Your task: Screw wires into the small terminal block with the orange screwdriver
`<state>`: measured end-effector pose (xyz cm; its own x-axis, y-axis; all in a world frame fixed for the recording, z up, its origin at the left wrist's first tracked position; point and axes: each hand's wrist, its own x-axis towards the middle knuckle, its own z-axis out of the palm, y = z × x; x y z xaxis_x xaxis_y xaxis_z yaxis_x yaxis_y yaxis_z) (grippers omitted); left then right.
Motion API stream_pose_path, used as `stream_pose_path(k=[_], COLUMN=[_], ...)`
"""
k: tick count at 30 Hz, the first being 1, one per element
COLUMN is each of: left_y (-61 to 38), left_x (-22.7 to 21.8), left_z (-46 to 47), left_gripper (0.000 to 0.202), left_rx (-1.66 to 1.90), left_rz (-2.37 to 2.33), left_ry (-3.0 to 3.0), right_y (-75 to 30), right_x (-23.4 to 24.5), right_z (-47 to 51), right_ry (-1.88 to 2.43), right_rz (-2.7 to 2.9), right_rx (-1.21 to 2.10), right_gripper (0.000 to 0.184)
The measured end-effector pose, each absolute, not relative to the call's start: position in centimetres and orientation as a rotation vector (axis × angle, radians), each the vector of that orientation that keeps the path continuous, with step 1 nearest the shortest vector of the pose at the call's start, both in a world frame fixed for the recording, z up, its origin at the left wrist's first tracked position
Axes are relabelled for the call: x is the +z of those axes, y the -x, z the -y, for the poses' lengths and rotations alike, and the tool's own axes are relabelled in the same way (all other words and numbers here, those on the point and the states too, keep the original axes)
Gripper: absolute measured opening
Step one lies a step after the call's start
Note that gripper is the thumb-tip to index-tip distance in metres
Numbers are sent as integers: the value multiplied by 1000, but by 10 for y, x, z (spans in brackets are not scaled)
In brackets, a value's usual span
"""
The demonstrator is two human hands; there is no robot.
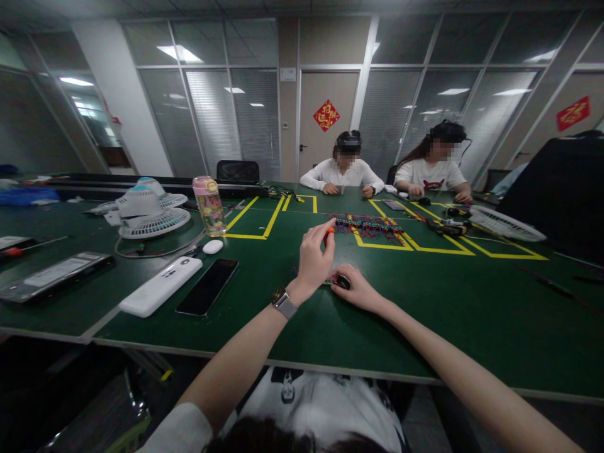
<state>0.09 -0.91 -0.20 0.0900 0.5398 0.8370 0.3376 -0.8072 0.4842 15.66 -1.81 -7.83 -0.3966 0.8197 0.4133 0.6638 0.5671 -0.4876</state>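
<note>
My left hand [315, 255] is raised over the green table [292, 333], its fingers wrapped round a small tool with an orange handle [329, 231], tip pointing down. A watch sits on that wrist. My right hand [355, 288] rests on the table just right of it, fingers curled on a small dark part [343, 282]; coloured bits lie under both hands. Farther back lies a bundle of red, blue and green wired pieces [368, 224] inside yellow tape lines.
To the left lie a black phone [207, 286], a white power bank [160, 285], a white mouse [212, 246], a pink-lidded bottle [209, 205] and white fans [147, 212]. Two people sit across the table. Another fan [507, 223] lies at right.
</note>
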Motion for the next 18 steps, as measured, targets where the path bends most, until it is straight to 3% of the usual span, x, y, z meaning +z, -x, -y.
stream_pose_path(k=[7,18], left_y=[1,1], left_x=[-2,-3], left_z=[11,8], left_gripper=[14,38], left_rx=[1895,1793], left_rz=[-1074,-909], left_ry=[-2197,-2195], right_y=[-156,-157], right_x=[-79,-78], right_z=[19,18], right_ry=[1174,1176], right_rz=[2162,2188], right_rx=[319,315], right_gripper=[14,15])
